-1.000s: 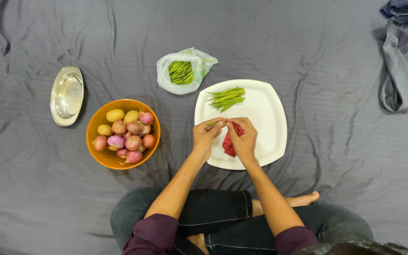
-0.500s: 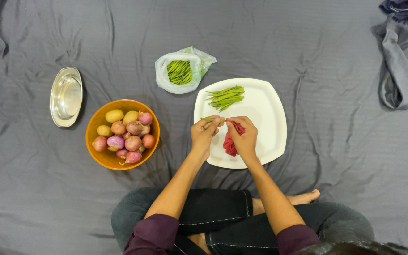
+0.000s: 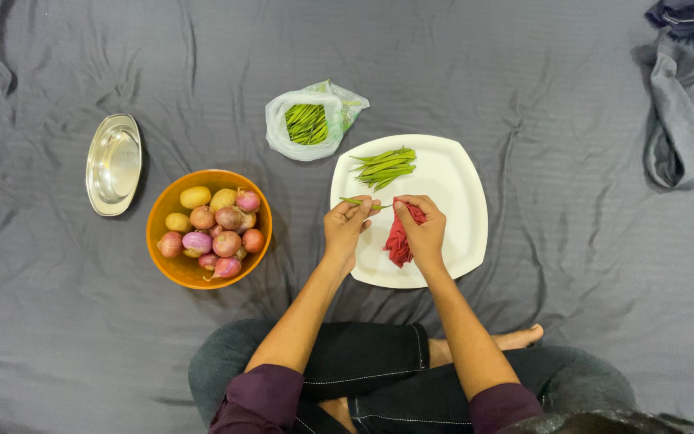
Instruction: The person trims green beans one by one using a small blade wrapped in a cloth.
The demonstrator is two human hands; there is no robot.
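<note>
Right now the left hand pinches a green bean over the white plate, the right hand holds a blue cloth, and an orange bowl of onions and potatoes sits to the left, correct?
Not quite: the head view shows the cloth in the right hand is red, not blue. The rest is right.

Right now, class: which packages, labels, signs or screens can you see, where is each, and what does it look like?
Plastic bag: the only package, on the grey sheet just beyond the white plate's far left corner; open, crumpled, translucent white with green tints, holding green beans.
No signs or screens.
</note>
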